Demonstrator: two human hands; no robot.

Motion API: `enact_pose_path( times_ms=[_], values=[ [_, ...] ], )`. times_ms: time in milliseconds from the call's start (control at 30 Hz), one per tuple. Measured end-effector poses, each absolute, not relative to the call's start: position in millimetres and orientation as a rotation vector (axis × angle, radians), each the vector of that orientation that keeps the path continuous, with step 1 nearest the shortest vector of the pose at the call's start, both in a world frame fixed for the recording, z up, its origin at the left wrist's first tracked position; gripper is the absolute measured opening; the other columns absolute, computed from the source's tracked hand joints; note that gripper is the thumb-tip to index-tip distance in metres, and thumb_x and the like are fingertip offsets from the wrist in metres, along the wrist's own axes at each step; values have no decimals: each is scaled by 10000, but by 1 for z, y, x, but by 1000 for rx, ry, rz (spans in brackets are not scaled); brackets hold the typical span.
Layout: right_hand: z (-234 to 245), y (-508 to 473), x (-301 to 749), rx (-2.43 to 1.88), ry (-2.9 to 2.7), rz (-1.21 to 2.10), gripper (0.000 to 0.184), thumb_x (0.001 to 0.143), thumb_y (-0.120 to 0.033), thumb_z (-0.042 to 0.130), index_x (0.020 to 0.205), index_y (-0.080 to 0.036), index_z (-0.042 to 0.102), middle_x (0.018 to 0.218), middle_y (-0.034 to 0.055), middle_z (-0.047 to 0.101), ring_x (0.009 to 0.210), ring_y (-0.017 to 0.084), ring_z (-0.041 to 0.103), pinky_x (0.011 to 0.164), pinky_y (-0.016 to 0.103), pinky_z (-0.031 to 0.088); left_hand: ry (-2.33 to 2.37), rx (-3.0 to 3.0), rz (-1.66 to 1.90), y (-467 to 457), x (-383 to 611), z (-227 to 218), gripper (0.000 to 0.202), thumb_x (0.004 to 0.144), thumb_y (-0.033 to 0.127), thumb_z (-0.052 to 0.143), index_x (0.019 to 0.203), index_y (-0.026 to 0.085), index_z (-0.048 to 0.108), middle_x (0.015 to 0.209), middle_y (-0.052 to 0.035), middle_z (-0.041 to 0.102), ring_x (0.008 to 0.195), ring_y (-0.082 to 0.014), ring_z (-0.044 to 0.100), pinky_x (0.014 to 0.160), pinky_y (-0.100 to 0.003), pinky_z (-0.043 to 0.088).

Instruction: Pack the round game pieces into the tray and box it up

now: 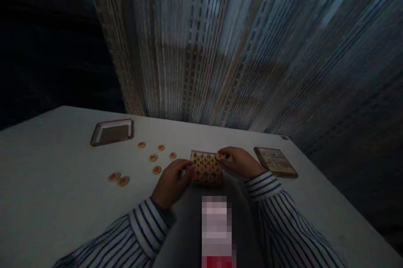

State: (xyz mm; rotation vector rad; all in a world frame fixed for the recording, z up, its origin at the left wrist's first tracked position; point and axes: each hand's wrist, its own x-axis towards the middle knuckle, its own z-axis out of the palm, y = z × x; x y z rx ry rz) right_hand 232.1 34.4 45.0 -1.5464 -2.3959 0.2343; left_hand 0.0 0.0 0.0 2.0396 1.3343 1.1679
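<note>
Striped sleeves (140, 228) nearest camera. On white table (63, 205), left to right: shallow tray (113, 134); seven loose discs (153, 157); left hand (171, 182) at left edge of disc-filled box (206, 183) — grip cannot be told; box sits between hands, which are apart; right hand (241, 162), fingertips closed on red-marked disc (219, 157) at box's far right corner — patterned flat case (277, 162) beyond.

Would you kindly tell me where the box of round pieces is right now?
In the head view, the box of round pieces lies just below centre, between the left hand and the right hand.
</note>
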Motion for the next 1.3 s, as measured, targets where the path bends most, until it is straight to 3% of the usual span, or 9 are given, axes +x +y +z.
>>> enact_pose_path(
  times_ms=[1300],
  values=[
    [41, 41, 233, -1446, -2617, 334, 285, 820, -267, 508, 1066, -187, 628, 1006, 88, 636, 919, 198, 576, 792, 302, 432, 1332, 2033, 1131, 3, 0, -3, 166, 816, 261, 499, 897, 163, 605, 890, -68, 651, 820, -176, 598, 738, -329, 492]
  ],
)
